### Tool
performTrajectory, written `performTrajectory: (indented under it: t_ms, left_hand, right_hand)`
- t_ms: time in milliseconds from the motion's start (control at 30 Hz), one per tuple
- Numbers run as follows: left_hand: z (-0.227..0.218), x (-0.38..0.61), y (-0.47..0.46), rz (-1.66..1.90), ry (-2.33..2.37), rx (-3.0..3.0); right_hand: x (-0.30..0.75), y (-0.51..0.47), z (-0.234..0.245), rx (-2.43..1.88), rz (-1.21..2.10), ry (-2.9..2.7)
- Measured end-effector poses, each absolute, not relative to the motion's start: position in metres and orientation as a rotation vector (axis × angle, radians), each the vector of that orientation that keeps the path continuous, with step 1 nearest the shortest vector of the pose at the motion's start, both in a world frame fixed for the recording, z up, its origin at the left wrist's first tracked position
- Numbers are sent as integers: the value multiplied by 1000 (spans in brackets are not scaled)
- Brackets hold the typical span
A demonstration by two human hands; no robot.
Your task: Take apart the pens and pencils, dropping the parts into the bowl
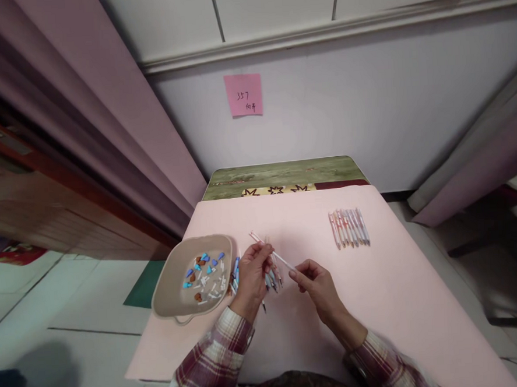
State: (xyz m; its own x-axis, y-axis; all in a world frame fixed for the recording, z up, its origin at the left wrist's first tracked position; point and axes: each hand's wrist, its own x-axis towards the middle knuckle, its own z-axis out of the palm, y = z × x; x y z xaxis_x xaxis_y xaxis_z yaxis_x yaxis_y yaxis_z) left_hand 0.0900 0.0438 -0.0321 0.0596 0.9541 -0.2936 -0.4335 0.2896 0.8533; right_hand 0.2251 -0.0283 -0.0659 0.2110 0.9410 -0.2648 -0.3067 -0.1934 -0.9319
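Between my two hands, in front of me, is a slim white pen-like stick (283, 261). My left hand (252, 278) pinches it near its upper part, and my right hand (317, 284) grips its lower right end with thumb and fingers. Several pens (272, 279) lie on the table just behind and under my left hand, partly hidden by it. More blue pens (236, 272) show between that hand and the bin. Whether the stick is a whole pen or only a part is too small to tell.
A beige bin (162, 296) on the left holds small blue, brown and white pieces. A row of finished-looking pens (349, 229) lies at the right on the pink table cover (405, 301). Behind the table a pink note (243, 95) sticks to the wall.
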Motion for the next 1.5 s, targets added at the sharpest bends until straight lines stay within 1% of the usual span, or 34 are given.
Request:
performTrajectory:
  t_ms: [67, 200, 267, 333, 400, 467, 500, 600, 700, 800, 900, 1067, 1167, 1200, 1267, 1333, 1400, 1500]
  left_hand:
    - [-30, 88, 45, 1187, 1033, 694]
    - [-33, 90, 39, 1029, 1056, 751]
    - [-34, 92, 37, 1020, 1049, 757]
    - [-32, 90, 40, 1108, 1072, 785]
    - [-27, 83, 48, 1278, 1133, 831]
    - [-21, 75, 56, 1411, 1194, 888]
    - [-20, 72, 59, 1422, 1217, 917]
    - [-28, 74, 59, 1250, 1244, 985]
    - [-46, 86, 52, 1024, 1246, 1014]
    - [-58, 91, 48, 896, 1333, 1076]
    - [-58, 87, 44, 830, 1440, 1202]
    - [-56, 86, 27, 546, 1540, 1422]
    - [-61, 90, 18, 455, 1549, 1525]
    - [-63, 91, 16, 445, 1547, 1558]
    - [-66, 91, 15, 426, 1536, 1632]
    - [-66, 89, 15, 395, 1523, 1705]
    - [-65, 89, 14, 349, 1514, 1747]
    - [-60, 87, 16, 321, 1508, 1764]
  right_hand:
    - [225, -29, -67, -1278, 1311, -678]
    - [222, -28, -66, -1275, 1351, -685]
    - [222, -29, -67, -1276, 1374, -717]
    - [226, -29, -71, -1297, 1398, -802]
    - [235, -30, -76, -1380, 1370, -945]
    - [246, -30, -82, -1511, 1247, -1074]
    - [250, -29, -85, -1569, 1167, -1111]
    - [255, -24, -89, -1651, 1030, -1125]
    - [248, -18, -90, -1627, 1059, -1130]
    - [242, -14, -92, -1594, 1075, -1183]
    - [241, -14, -93, -1616, 1052, -1232]
    - [239, -16, -95, -1621, 1003, -1290]
    - [247, -14, -98, -1637, 1010, -1238]
    - [254, -13, -98, -1667, 980, -1222]
    - [276, -8, -97, -1793, 817, -1216]
    - [302, -1, -94, -2020, 525, -1210]
    - [326, 8, -89, -2272, 358, -1214]
    - [344, 20, -83, -2514, 286, -1253]
